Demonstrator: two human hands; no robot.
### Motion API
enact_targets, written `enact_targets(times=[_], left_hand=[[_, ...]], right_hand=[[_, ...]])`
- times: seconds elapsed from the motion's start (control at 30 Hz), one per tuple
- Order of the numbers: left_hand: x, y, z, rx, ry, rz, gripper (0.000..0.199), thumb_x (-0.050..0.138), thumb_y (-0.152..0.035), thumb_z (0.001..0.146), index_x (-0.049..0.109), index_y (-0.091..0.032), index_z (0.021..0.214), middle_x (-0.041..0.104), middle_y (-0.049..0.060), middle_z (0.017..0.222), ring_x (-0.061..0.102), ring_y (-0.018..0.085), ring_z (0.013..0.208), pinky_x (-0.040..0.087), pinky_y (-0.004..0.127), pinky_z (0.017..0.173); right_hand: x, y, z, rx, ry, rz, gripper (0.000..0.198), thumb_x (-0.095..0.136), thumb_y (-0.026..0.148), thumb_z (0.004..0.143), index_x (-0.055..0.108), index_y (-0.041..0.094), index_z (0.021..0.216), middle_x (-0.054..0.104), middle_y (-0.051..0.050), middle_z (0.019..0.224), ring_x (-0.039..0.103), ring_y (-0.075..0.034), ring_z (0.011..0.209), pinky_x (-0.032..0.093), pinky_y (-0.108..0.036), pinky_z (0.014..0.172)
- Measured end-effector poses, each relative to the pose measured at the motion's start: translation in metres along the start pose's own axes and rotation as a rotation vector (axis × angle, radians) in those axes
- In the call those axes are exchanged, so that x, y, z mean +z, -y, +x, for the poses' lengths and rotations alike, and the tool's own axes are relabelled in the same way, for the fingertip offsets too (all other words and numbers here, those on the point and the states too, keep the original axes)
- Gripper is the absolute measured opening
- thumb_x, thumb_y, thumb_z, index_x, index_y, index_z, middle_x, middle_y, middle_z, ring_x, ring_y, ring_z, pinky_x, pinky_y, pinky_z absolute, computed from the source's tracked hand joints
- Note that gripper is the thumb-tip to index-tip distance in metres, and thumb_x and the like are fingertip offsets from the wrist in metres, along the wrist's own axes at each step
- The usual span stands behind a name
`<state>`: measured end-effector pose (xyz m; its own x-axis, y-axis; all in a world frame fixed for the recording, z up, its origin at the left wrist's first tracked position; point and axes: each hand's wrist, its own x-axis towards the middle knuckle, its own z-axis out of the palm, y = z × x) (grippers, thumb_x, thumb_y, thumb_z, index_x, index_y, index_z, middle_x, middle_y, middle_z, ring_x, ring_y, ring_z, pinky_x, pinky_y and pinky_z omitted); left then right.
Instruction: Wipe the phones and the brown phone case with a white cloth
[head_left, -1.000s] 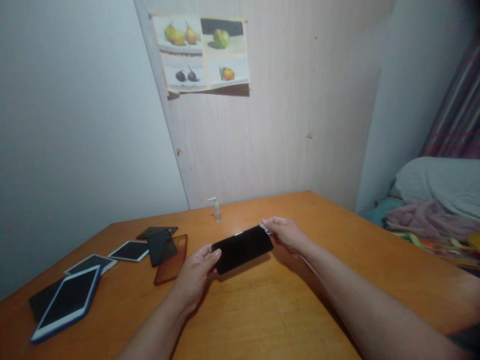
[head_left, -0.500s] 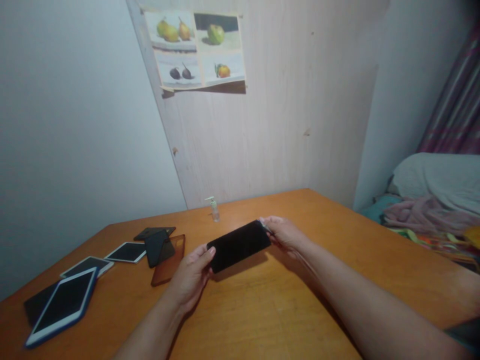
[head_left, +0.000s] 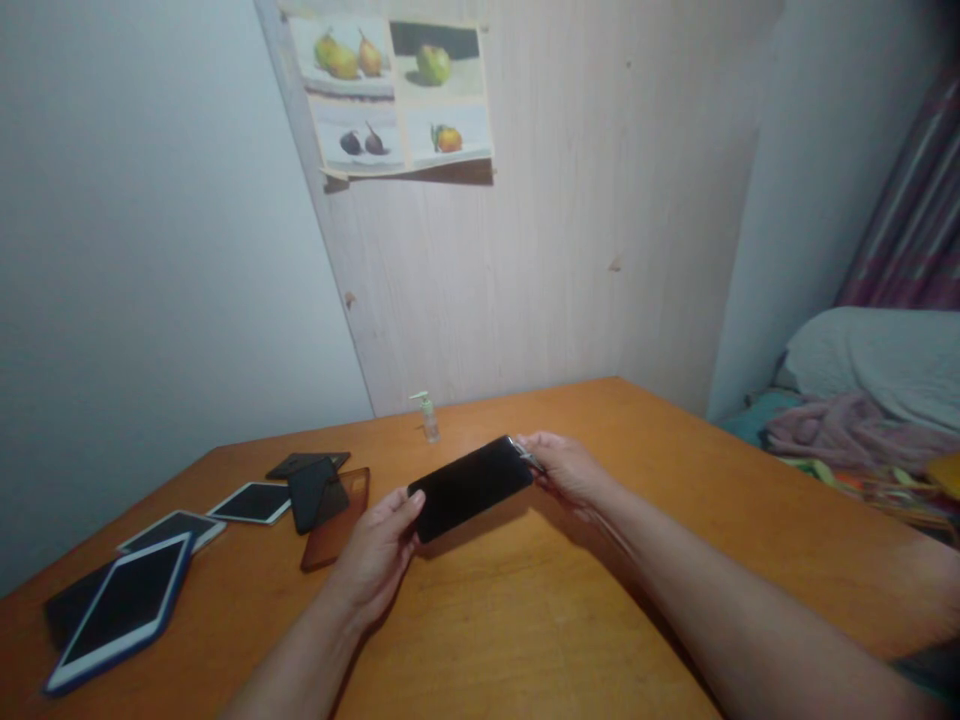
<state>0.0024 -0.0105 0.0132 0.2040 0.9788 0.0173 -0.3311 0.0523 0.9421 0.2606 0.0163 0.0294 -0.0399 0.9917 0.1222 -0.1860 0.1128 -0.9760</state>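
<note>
"Left hand (head_left: 381, 562) first: how does it stand, from your distant seat?"

"On my feed it's clamped on the left end of the black phone (head_left: 471, 490), thumb lying over the front."

"And the right hand (head_left: 568, 472)?"

"I see its fingers pinched together on a pale scrap (head_left: 527, 453) at the phone's other end. What that scrap is made of, I can't tell."

"Which way does the phone lie?"

"Between the hands: rightward of the left one, long axis slanting away from me and up toward the right one. It's held off the worktop (head_left: 525, 640). With one hand at each end, I'd call neither nearer."
</note>
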Motion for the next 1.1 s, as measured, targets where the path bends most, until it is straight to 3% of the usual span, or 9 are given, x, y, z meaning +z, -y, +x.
enact_targets(times=[0.1,0.3,0.4,0.53,0.77,0.97,1.1], left_hand=[[-0.002,-0.004,0.000,0.010,-0.041,-0.026,0.026,0.078,-0.026,0.081,0.069,-0.016,0.104,0.074,0.006,0.100,0.069,0.015,0.085,0.053,0.023,0.075],[0.002,-0.004,-0.003,-0.063,0.064,-0.017,0.025,0.076,-0.027,0.084,0.070,-0.015,0.105,0.075,0.008,0.102,0.071,0.018,0.089,0.056,0.025,0.079],[0.000,-0.002,0.000,-0.037,0.013,-0.063,0.024,0.075,-0.021,0.084,0.069,-0.016,0.106,0.075,0.008,0.103,0.072,0.018,0.090,0.057,0.026,0.079],[-0.005,0.000,0.004,-0.025,-0.050,-0.144,0.020,0.071,-0.015,0.086,0.069,-0.015,0.106,0.075,0.009,0.099,0.074,0.018,0.084,0.060,0.025,0.073],[0.006,-0.003,-0.001,-0.134,-0.033,-0.198,0.021,0.067,-0.015,0.088,0.067,-0.013,0.109,0.075,0.011,0.099,0.072,0.013,0.068,0.057,0.017,0.052],[0.010,-0.002,-0.003,-0.168,0.031,-0.223,0.022,0.070,-0.015,0.086,0.068,-0.014,0.109,0.075,0.011,0.103,0.072,0.013,0.069,0.056,0.016,0.050],[0.007,-0.002,-0.002,-0.162,0.044,-0.218,0.022,0.070,-0.018,0.087,0.068,-0.014,0.109,0.074,0.011,0.104,0.073,0.014,0.073,0.057,0.017,0.052]], right_hand=[[0.002,0.000,-0.003,0.016,0.016,-0.026,0.046,0.072,0.062,0.073,0.050,0.021,0.069,0.045,0.008,0.051,0.031,-0.007,0.043,0.019,-0.023,0.042],[-0.002,0.002,0.000,-0.018,0.000,0.030,0.047,0.073,0.060,0.073,0.051,0.020,0.067,0.045,0.007,0.053,0.030,-0.006,0.044,0.017,-0.023,0.042],[0.001,0.001,-0.001,-0.023,0.015,0.025,0.047,0.072,0.061,0.074,0.050,0.020,0.067,0.045,0.007,0.052,0.031,-0.006,0.043,0.018,-0.022,0.041],[0.008,0.001,-0.004,-0.030,0.028,0.026,0.047,0.073,0.062,0.074,0.051,0.020,0.069,0.049,0.007,0.053,0.032,-0.006,0.042,0.019,-0.022,0.040],[0.016,0.002,-0.011,-0.095,-0.004,0.061,0.049,0.076,0.064,0.071,0.056,0.019,0.077,0.060,0.003,0.062,0.044,-0.007,0.047,0.030,-0.021,0.043],[0.046,-0.025,-0.024,-0.041,0.173,0.075,0.048,0.076,0.064,0.071,0.053,0.021,0.069,0.055,0.005,0.053,0.042,-0.008,0.041,0.030,-0.022,0.041],[0.034,-0.014,-0.019,-0.118,0.036,0.034,0.050,0.073,0.065,0.073,0.054,0.020,0.063,0.052,0.004,0.052,0.042,-0.008,0.044,0.031,-0.022,0.042]])
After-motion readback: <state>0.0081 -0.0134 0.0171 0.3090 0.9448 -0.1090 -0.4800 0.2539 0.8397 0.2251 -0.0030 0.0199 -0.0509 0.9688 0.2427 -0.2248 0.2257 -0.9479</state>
